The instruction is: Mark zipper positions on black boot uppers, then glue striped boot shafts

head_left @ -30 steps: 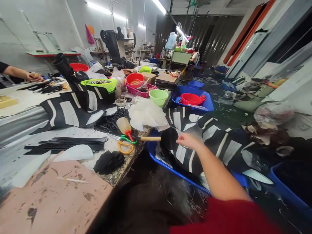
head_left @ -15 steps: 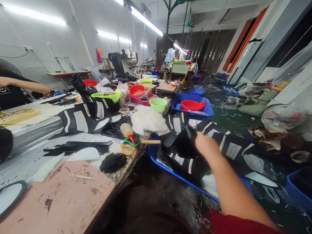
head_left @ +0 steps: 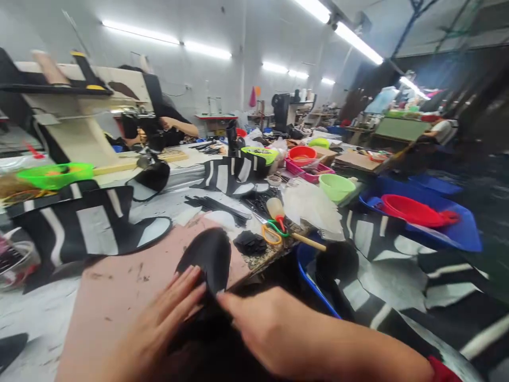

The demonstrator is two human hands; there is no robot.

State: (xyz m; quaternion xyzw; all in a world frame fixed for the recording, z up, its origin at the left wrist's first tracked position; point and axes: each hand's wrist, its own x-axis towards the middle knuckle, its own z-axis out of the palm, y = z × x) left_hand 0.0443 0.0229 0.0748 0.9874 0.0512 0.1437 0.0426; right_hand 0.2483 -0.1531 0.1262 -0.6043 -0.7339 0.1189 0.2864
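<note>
A black boot upper piece (head_left: 210, 254) with a rounded end lies over the pink board (head_left: 107, 297) at the table's near edge. My left hand (head_left: 159, 313) rests on its left side, fingers stretched out and slightly blurred. On the right side, my right hand (head_left: 262, 318) pinches the piece's edge between thumb and fingers. The lower part of the piece is dark and partly hidden by my hands. Another black boot piece (head_left: 91, 223) with white strips lies to the left. Beyond the board are a pile of small black pieces (head_left: 250, 242) and scissors (head_left: 274, 231).
To the right, a blue tub (head_left: 308, 265) stands below the table edge, with striped black pieces (head_left: 382, 307) around it. A wooden-handled tool (head_left: 308, 241) juts over that edge. A glue bottle (head_left: 275, 209) and a green bowl (head_left: 337, 187) stand farther back. Another person (head_left: 175, 122) sits at a sewing machine.
My right hand has moved left from above the blue tub, bringing the black piece onto the pink board. My left hand has come into view on it. The camera has turned left.
</note>
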